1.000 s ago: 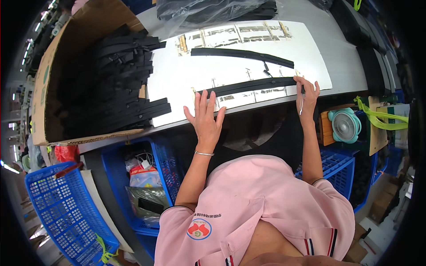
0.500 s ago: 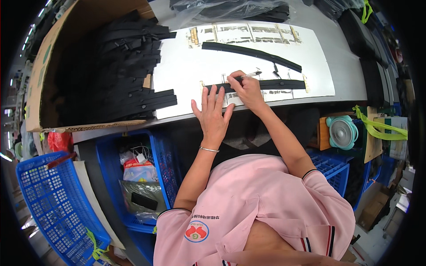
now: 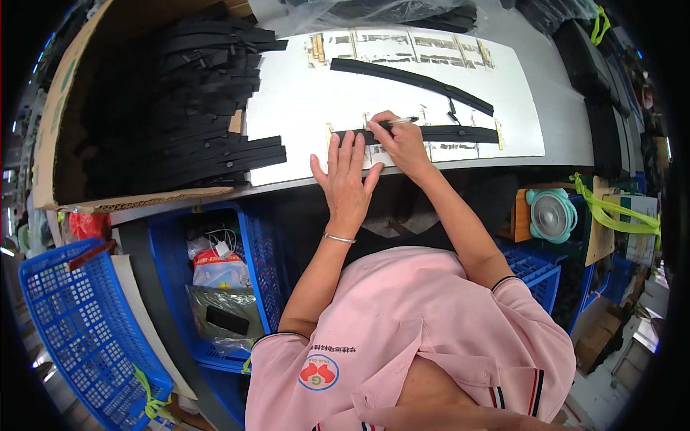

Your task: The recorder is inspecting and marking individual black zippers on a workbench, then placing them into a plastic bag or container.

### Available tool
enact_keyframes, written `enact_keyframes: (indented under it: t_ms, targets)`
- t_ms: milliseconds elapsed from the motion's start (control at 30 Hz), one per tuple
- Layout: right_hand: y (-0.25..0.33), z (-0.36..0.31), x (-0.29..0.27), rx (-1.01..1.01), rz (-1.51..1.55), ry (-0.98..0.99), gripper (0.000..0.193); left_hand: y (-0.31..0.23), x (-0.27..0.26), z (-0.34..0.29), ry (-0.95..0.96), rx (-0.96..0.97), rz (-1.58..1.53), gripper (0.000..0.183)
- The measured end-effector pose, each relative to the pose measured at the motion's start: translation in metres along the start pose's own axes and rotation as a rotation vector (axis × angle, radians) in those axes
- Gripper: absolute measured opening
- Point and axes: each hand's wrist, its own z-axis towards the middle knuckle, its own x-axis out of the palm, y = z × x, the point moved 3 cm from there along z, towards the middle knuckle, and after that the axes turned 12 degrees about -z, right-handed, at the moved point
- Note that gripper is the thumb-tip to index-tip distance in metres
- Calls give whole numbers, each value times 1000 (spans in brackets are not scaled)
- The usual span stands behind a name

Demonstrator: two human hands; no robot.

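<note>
A black zipper strip (image 3: 460, 134) lies across the near part of a white board (image 3: 287, 86), over drawn marks. With its fingers stretched out, my left hand (image 3: 348, 183) presses flat on the strip's left part. My right hand (image 3: 399, 147) is closed around a pen (image 3: 402, 121), its tip hidden behind the fingers near the strip's upper edge. Farther back on the board, a second black zipper strip (image 3: 410, 82) lies at a slant, and a small dark pull piece (image 3: 452, 111) shows below its right part.
A cardboard box (image 3: 144, 195) heaped with black strips (image 3: 194, 65) stands at the left. Clear plastic film (image 3: 359, 10) lies at the back. Below the table edge are blue baskets (image 3: 93, 323), one holding a phone (image 3: 227, 320), and a small teal fan (image 3: 552, 215) at the right.
The pen has tipped lower in my right hand, which has shifted very slightly along the strip. My left hand stays on the strip. The whole view has shifted a little.
</note>
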Motion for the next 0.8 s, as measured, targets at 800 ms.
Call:
enact_keyframes:
  t_ms: [800]
  targets:
    - [-13, -13, -59, 194, 280, -129, 15, 1, -1, 0, 30, -1, 40, 67]
